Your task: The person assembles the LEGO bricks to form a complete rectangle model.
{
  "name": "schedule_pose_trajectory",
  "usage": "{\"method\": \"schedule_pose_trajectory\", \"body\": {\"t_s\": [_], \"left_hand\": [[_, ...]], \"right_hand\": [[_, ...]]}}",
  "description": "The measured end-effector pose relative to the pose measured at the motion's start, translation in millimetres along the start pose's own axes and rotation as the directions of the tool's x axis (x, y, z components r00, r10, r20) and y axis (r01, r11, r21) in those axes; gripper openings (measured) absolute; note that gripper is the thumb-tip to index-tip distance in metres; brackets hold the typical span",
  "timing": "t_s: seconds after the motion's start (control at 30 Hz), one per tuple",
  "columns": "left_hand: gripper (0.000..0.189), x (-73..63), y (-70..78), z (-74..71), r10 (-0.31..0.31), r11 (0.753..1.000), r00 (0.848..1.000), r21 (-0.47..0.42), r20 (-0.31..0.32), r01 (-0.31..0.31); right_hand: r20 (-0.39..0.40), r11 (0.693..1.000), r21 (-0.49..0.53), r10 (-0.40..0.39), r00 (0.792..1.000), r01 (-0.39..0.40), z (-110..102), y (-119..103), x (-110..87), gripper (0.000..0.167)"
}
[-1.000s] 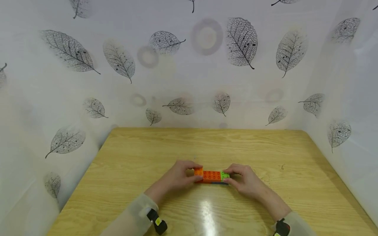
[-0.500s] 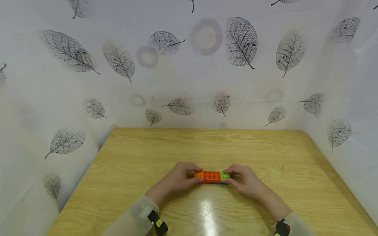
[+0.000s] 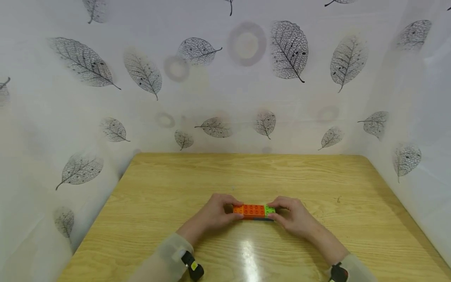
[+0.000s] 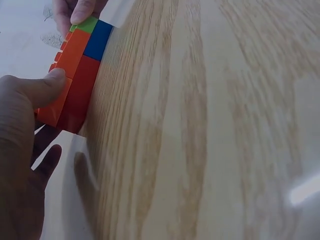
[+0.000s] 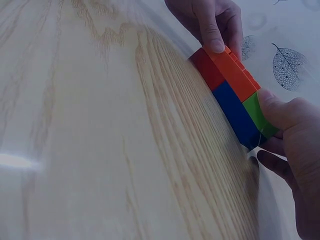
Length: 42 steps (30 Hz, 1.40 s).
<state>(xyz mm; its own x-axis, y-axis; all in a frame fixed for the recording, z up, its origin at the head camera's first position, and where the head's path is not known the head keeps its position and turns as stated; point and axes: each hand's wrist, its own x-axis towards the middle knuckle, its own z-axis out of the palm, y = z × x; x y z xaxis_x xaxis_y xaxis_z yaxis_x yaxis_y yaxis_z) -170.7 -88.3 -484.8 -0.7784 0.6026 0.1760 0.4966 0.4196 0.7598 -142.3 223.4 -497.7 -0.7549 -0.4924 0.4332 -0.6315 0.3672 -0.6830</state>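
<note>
Toy building bricks are stacked two layers high in a short bar on the table. On top, a light orange brick [image 3: 238,210] forms the left end, a deeper orange brick [image 3: 254,211] the middle and a green brick [image 3: 269,210] the right end. Beneath them are a red brick [image 4: 80,95] and a blue brick [image 5: 236,111], seen in the wrist views. My left hand [image 3: 216,213] pinches the light orange end between thumb and fingers. With thumb and fingers, my right hand [image 3: 296,217] grips the green end. Fingertips hide part of both ends.
The bar sits near the middle of a wood-grain table [image 3: 176,176]. A white curtain with leaf prints [image 3: 225,94] encloses the back and both sides. A wrist camera [image 3: 192,266] is strapped on the left sleeve, and another wrist camera [image 3: 339,272] on the right.
The light orange brick stood slightly higher than its neighbour a second ago; now its top is level with the row. My left hand lowered a little with it. My right hand stayed put.
</note>
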Motion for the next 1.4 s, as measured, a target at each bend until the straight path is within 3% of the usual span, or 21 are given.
{"method": "schedule_pose_trajectory", "body": {"t_s": [0.3,0.6,0.83,1.13,1.27,1.4], "left_hand": [[0.032,-1.3,-4.1,8.3,-0.001,0.998,1.000,-0.057,-0.029,-0.001],[0.037,-4.9,-2.2,4.3,-0.038,0.998,0.999,-0.045,-0.002,0.038],[0.040,3.7,0.8,3.1,-0.083,0.997,0.996,0.000,0.026,0.083],[0.036,14.1,1.0,-1.6,-0.169,0.985,0.985,-0.020,0.027,0.170],[0.035,18.1,-1.1,-3.2,-0.177,0.984,0.984,-0.022,0.033,0.178],[0.035,19.6,-1.4,-5.4,-0.180,0.983,0.983,-0.028,0.046,0.181]], "right_hand": [[0.018,0.998,-0.004,0.067,0.998,-0.067,0,-4,-4.4,0.027],[0.062,0.995,-0.009,0.104,0.993,-0.103,-1,-7,-1.9,0.024],[0.094,0.983,-0.065,0.175,0.980,-0.170,-8,-8,3.7,0.025],[0.090,0.961,-0.098,0.269,0.959,-0.260,-11,-6,9.5,0.044],[0.070,0.970,-0.150,0.205,0.976,-0.193,-10,-7,7.3,0.056],[0.080,0.970,-0.237,0.068,0.995,-0.047,-8,-8,4.9,0.064]]}}
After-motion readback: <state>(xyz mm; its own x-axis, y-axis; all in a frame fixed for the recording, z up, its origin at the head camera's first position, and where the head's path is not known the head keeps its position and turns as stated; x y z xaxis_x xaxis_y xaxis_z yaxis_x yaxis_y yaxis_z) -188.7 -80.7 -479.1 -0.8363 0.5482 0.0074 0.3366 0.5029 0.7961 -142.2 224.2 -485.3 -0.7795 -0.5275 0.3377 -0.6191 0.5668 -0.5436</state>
